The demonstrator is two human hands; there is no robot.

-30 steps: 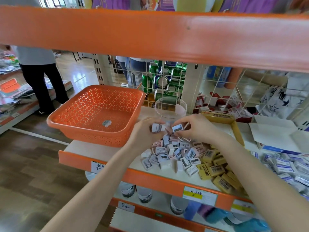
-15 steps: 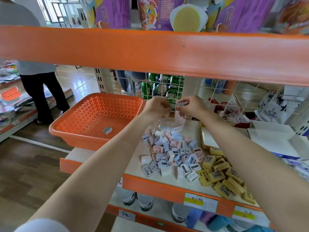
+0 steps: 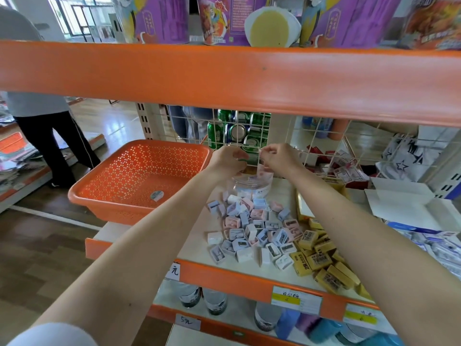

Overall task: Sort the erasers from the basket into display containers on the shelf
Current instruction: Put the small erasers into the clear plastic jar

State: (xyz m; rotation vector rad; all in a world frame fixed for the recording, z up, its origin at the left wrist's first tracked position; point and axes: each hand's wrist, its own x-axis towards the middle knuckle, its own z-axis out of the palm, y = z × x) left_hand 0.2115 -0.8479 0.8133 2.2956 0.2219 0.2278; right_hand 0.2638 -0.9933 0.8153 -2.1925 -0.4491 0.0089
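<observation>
The pastel erasers lie in a loose heap on the shelf. The clear container stands just beyond them at 12 o'clock, with pale pieces showing inside. Both hands are over its mouth, the left hand and right hand close together with fingers curled; whether they pinch anything cannot be told. Yellow erasers spread at 4 o'clock of the heap, and the orange basket sits at 10 o'clock.

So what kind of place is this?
Probably a small shop: orange shelving with price labels, stacked green drink cans behind, and packaged erasers heaped out front.
</observation>
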